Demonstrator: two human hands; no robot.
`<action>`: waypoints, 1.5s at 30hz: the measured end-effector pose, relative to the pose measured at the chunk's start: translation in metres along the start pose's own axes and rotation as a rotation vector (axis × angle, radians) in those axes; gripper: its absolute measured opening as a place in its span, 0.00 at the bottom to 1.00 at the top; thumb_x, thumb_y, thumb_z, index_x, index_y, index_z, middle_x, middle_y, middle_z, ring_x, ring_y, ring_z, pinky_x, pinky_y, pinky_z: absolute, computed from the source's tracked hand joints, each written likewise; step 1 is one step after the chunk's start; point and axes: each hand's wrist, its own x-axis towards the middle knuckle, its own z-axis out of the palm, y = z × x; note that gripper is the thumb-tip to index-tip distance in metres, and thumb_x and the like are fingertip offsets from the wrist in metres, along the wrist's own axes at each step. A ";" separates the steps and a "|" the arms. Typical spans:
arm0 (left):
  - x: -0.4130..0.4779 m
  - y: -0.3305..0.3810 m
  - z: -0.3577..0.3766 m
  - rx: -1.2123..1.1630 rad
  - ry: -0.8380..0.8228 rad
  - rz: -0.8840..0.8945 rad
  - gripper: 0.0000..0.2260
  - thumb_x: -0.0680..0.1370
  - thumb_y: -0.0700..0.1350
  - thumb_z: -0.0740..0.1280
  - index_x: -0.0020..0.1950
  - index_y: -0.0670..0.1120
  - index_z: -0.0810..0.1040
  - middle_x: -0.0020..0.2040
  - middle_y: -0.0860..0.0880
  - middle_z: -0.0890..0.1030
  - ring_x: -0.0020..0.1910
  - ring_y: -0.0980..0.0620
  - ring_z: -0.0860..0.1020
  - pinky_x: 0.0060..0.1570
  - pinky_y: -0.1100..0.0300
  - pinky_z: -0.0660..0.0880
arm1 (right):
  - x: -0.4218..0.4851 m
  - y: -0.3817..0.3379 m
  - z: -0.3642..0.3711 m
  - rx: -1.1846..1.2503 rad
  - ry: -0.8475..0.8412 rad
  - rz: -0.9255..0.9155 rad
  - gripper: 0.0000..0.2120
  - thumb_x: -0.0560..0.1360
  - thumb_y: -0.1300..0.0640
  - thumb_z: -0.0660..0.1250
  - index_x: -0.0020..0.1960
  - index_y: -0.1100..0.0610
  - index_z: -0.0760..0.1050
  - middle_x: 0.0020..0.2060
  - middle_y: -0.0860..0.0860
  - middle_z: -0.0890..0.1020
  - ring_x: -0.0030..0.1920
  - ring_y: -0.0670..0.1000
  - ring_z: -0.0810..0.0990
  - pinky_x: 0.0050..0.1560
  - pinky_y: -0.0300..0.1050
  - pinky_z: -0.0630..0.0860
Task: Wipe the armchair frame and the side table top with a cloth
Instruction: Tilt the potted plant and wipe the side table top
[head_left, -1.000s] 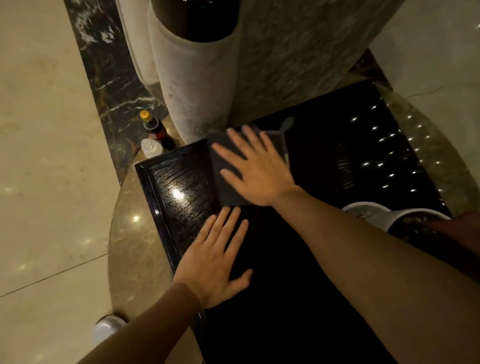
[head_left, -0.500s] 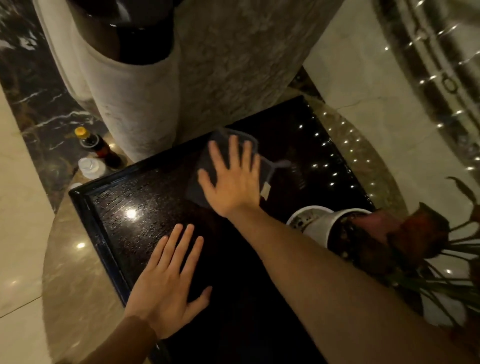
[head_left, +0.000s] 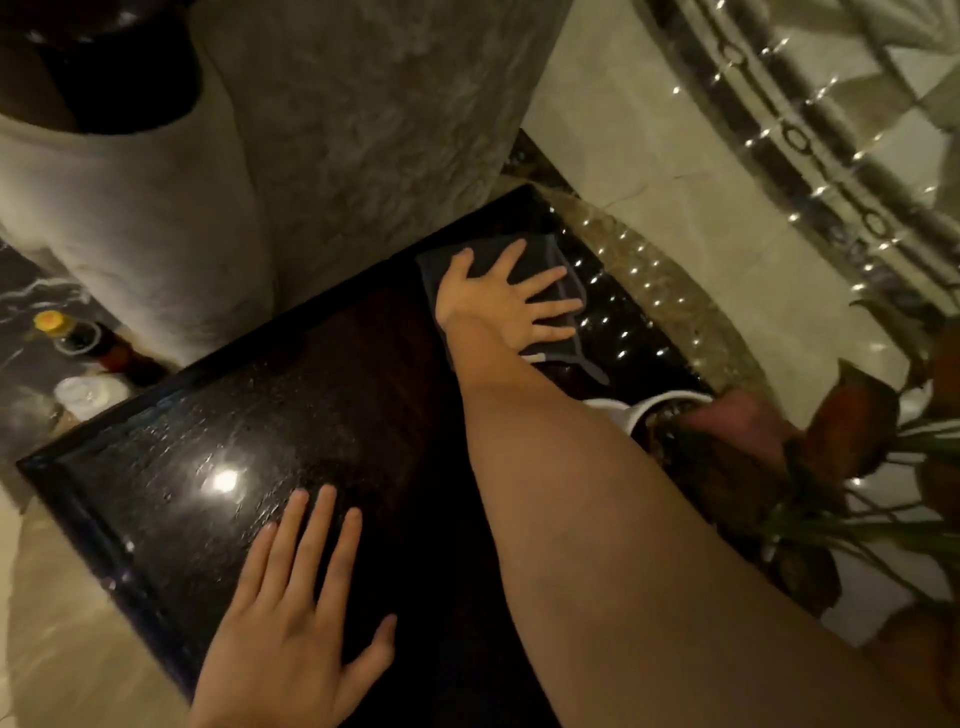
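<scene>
The side table top (head_left: 218, 431) is glossy black with a raised rim and fills the middle of the view. A dark grey cloth (head_left: 540, 262) lies flat near its far right corner. My right hand (head_left: 498, 306) presses down on the cloth with fingers spread, pointing right. My left hand (head_left: 296, 618) rests flat on the near left part of the table top, fingers apart and holding nothing. The armchair (head_left: 322, 130), in pale textured fabric with a dark frame piece (head_left: 98, 78) at its top left, stands right behind the table.
A white pot (head_left: 639, 408) with a leafy plant (head_left: 852, 441) stands at the table's right edge, close to my right forearm. A dark bottle with a yellow cap (head_left: 78, 338) and a white-capped container (head_left: 85, 395) stand on the floor at left. Polished marble floor surrounds the table.
My right hand has slid the cloth from the table's far left toward its far right corner. My left hand stays flat on the table. The view has turned right, showing the plant.
</scene>
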 end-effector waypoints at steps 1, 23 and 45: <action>0.001 0.000 -0.002 0.022 -0.034 -0.008 0.40 0.74 0.66 0.57 0.77 0.40 0.61 0.80 0.37 0.56 0.79 0.39 0.53 0.75 0.40 0.54 | -0.020 0.004 0.008 -0.041 -0.004 -0.050 0.37 0.78 0.30 0.43 0.81 0.43 0.39 0.80 0.62 0.36 0.74 0.76 0.30 0.68 0.79 0.30; -0.060 0.041 -0.038 -0.230 -0.223 0.062 0.26 0.78 0.60 0.58 0.70 0.47 0.74 0.75 0.40 0.65 0.72 0.36 0.61 0.70 0.43 0.60 | -0.375 0.332 0.039 -0.091 0.022 0.020 0.32 0.77 0.27 0.40 0.78 0.32 0.38 0.83 0.50 0.44 0.80 0.64 0.38 0.78 0.69 0.46; -0.265 0.132 -0.077 -0.816 -1.260 -0.296 0.06 0.73 0.38 0.74 0.42 0.48 0.86 0.40 0.50 0.86 0.45 0.50 0.84 0.46 0.56 0.78 | -0.577 0.486 -0.049 1.472 -0.719 0.829 0.19 0.64 0.62 0.80 0.53 0.57 0.82 0.53 0.61 0.84 0.52 0.63 0.84 0.44 0.52 0.79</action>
